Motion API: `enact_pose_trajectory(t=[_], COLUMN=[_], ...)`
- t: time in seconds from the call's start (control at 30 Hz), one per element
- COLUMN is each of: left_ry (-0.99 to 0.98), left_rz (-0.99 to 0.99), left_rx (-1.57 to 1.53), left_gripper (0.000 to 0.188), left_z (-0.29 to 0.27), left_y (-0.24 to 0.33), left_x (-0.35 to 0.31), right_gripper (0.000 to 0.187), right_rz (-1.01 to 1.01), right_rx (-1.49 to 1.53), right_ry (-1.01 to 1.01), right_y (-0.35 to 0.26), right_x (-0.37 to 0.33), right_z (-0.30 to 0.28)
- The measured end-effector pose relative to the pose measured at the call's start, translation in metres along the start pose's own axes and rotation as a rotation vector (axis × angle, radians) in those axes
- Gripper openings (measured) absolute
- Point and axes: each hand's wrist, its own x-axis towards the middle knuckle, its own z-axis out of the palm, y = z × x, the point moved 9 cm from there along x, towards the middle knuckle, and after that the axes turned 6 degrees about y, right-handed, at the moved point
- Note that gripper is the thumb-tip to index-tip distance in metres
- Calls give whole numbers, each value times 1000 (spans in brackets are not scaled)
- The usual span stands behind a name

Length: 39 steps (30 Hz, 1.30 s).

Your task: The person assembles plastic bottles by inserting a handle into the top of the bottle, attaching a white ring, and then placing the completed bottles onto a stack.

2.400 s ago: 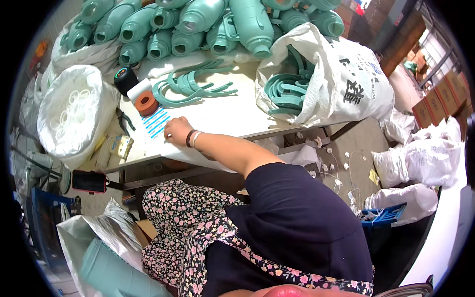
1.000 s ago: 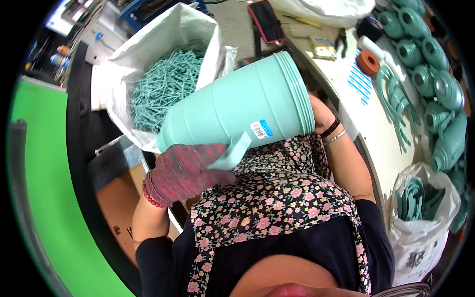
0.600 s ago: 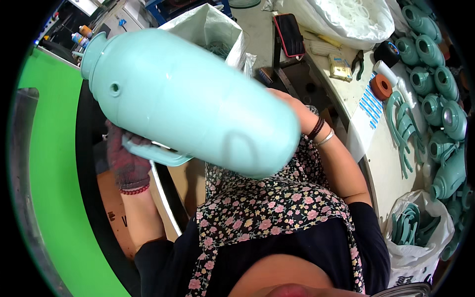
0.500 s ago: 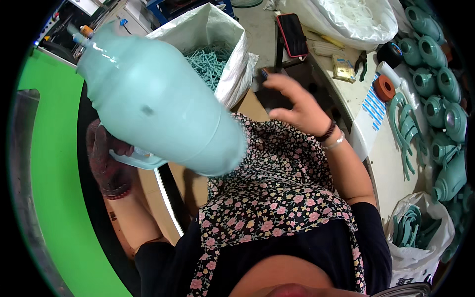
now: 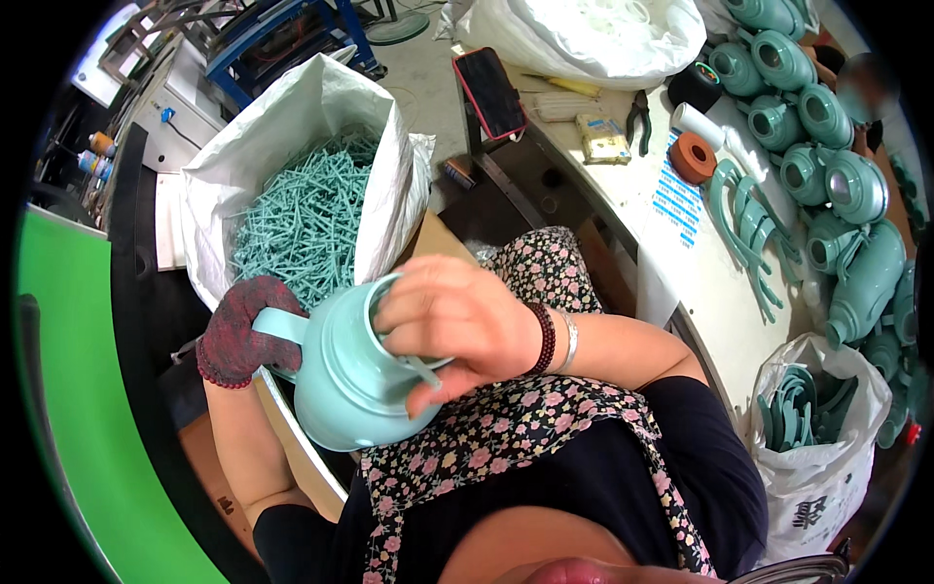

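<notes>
A glossy teal plastic jug shell [image 5: 350,389] leans over my lap, its round mouth turned up and to the right. My left hand [image 5: 255,331], in a dark red and grey knitted glove, is wrapped round the jug's handle. At the mouth, my bare right hand [image 5: 448,316] has its fingers curled over the rim and partly into the opening. Its thumb presses by a thin teal piece at the lip, which could be the spout or a loose strip. Slight blur covers the right fingers, and the jug's base is hidden below.
A white sack [image 5: 394,185] of thin teal offcuts [image 5: 302,224] stands ahead. On the right-hand table [image 5: 720,282] lie a phone [image 5: 489,92], pliers [image 5: 637,124], an orange tape roll [image 5: 692,157], teal strips [image 5: 749,229] and several teal shells [image 5: 856,185]. A bag [image 5: 812,487] of curved teal pieces stands at lower right.
The jug was raised with its base end toward me; now it is lower and turned mouth up. My right hand, earlier free and spread, has come left onto the mouth. The view has shifted.
</notes>
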Motion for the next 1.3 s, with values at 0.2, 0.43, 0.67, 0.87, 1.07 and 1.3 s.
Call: enact_pose_trajectory(t=[0.2, 0.43, 0.67, 0.87, 1.07, 1.3], left_ry=[-34, 463, 676, 621, 599, 656], left_rz=[-19, 117, 748, 752, 801, 822], left_rx=[51, 83, 1059, 1224, 1291, 1099], left_gripper=[43, 39, 55, 52, 42, 45], left_z=[12, -62, 13, 40, 62, 37], left_y=[-1, 3, 112, 120, 121, 96], left_x=[0, -28, -56, -56, -47, -25], right_gripper=[31, 44, 61, 50, 46, 39], right_rz=[123, 191, 894, 1354, 1232, 923], right_rx=[68, -32, 370, 704, 287, -153], right_ry=[-250, -99, -126, 38, 28, -213], right_y=[8, 63, 119, 138, 168, 172], right_x=[-6, 39, 11, -27, -59, 6], right_z=[10, -58, -24, 5, 3, -49])
